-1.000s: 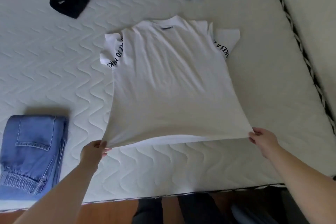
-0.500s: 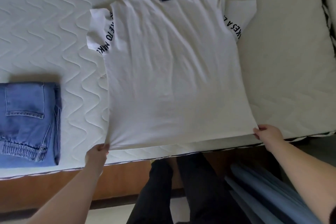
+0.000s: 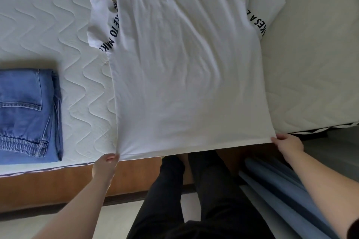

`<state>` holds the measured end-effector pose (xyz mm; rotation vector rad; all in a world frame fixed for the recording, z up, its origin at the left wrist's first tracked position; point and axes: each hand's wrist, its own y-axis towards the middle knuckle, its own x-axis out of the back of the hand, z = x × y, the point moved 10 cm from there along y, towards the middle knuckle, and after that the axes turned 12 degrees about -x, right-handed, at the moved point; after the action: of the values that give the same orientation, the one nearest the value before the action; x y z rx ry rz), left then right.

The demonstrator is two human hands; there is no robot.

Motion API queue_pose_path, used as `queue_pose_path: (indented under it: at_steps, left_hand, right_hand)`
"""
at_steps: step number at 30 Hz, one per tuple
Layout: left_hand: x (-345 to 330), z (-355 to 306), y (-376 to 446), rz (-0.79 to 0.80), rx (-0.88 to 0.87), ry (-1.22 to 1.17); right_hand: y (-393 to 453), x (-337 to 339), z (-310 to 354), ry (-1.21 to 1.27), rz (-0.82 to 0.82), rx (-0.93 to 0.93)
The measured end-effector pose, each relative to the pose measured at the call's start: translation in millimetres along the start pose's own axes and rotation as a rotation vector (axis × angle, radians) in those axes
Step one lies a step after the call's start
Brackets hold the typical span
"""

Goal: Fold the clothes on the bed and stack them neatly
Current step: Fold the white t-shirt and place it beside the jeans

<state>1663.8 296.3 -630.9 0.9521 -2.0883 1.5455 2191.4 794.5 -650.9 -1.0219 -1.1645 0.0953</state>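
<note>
The folded blue denim jeans [image 3: 29, 114] lie finished, while the left hand [image 3: 104, 165] and right hand [image 3: 287, 142] pinch the hem corners of the unfolded white cotton T-shirt [image 3: 184, 64].

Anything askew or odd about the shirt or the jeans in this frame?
Mostly fine. The T-shirt lies spread on the mattress, but its hem overhangs the bed edge, pinched by the left hand and right hand. The sleeves are tucked unevenly. The jeans sit folded and tidy.
</note>
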Motion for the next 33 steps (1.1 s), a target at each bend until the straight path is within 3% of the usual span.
queue_pose_path:
  at_steps: [7,15,24,29,33]
  left_hand:
    - [-2.7,-5.0,13.4,0.008,-0.005,0.116]
    - [21.3,-81.9,32.5,-0.037,-0.187,0.100]
    - [38.7,-236.2,65.0,-0.096,-0.350,-0.040]
    - [28.2,-318.6,119.2,-0.092,-0.536,0.029]
    - [26.0,-384.4,156.6,-0.106,-0.768,0.184]
  right_hand:
    - [-14.2,8.7,16.8,0.144,-0.134,-0.055]
    - [-58.8,-23.4,151.0,0.160,-0.029,0.289]
    - [-108.6,-75.3,313.1,0.061,0.205,0.520]
    - [-138.8,-109.0,395.1,-0.281,-0.025,0.951]
    - [-142.8,-130.4,456.6,-0.298,-0.127,1.027]
